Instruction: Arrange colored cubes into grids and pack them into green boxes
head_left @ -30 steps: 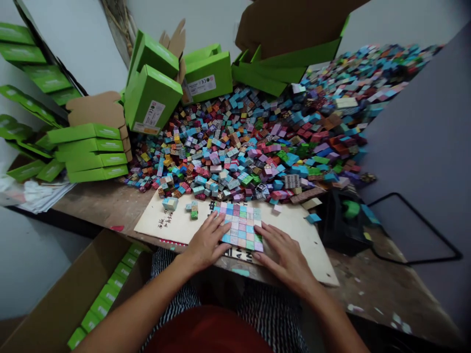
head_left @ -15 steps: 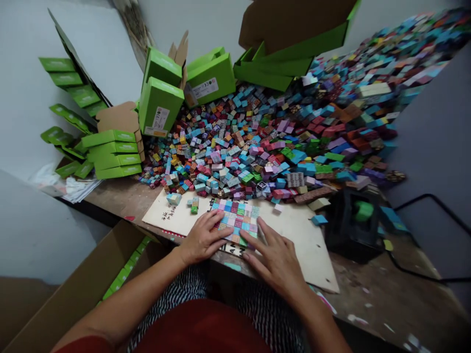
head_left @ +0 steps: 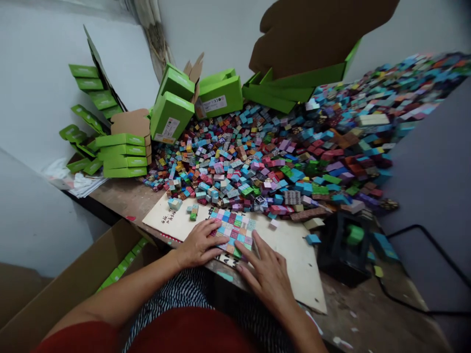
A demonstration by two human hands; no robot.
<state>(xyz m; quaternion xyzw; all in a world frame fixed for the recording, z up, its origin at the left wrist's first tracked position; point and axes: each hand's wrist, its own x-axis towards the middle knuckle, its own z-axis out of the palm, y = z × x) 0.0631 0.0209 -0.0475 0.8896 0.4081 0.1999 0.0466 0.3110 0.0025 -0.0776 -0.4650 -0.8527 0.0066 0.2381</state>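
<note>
A flat grid of small pastel-coloured blocks (head_left: 232, 233) lies on a pale wooden board (head_left: 294, 260). My left hand (head_left: 200, 243) rests flat against its left edge, fingers lying on the blocks. My right hand (head_left: 267, 274) sits at its lower right corner, fingers spread, the tips touching the grid. Neither hand visibly grips it. Two small stacks of blocks (head_left: 184, 208) stand on the board to the left of the grid. Handwritten characters (head_left: 167, 215) mark the board's left part, and printed black letters (head_left: 226, 260) show below the grid.
A large heap of multicoloured blocks (head_left: 265, 162) spreads over the wooden workbench (head_left: 121, 196) behind the board. Green boxes (head_left: 171, 117) and flat green packaging (head_left: 125, 157) stand at the back left. A black device (head_left: 344, 247) sits right, an open cardboard box (head_left: 84, 279) below left.
My head has turned, shifting the whole scene. My left hand has slid further onto the grid's left edge, and my right hand has moved toward its lower right corner.
</note>
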